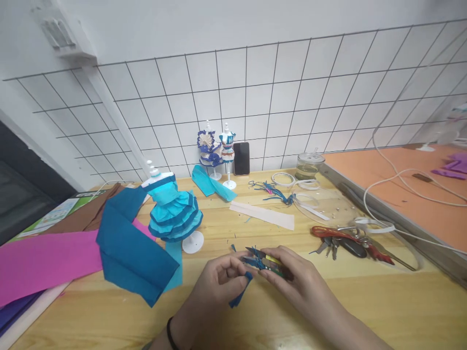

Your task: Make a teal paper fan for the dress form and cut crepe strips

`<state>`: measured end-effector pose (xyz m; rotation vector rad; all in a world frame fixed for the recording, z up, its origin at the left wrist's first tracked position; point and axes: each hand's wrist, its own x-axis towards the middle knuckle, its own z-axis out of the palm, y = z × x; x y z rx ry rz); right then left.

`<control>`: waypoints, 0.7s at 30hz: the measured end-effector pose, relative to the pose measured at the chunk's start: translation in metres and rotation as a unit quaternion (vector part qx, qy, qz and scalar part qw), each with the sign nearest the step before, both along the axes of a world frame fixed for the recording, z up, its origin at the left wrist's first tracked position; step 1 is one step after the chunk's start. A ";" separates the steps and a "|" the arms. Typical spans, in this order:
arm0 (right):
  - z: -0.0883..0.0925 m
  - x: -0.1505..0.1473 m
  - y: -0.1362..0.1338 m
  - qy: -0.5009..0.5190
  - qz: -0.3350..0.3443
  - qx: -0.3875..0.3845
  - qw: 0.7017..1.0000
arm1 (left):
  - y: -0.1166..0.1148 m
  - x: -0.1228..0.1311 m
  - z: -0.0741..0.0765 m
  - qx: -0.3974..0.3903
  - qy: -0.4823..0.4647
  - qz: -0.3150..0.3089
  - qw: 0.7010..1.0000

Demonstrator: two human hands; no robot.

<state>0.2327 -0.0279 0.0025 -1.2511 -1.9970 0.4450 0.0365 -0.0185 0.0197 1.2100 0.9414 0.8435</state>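
My left hand point(222, 282) is closed, pinching a dark blue crepe paper strip point(239, 295) that hangs below the fingertips. My right hand point(295, 274) grips small scissors point(272, 260) with yellow and green on the handles. Their blades point left toward my left fingers, and thin blue paper shreds point(258, 257) lie across them. Left of my hands stands a small white dress form point(192, 241) in a ruffled turquoise paper dress point(175, 209) with dark blue trim. A folded dark blue crepe paper sheet point(133, 243) lies beside it.
Two more dress forms point(228, 146) and a phone point(241, 158) stand by the tiled wall. A pale paper strip point(261, 215) and blue scraps point(279, 194) lie ahead. Keys point(352, 245), tape rolls point(283, 179), a glass jar point(309, 165) and a white cable point(368, 194) are rightward; pink paper point(51, 257) is left.
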 end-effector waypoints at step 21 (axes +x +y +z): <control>0.003 0.016 0.017 0.035 -0.175 -0.095 0.979 | 0.015 -0.012 0.005 0.032 -0.050 0.021 0.998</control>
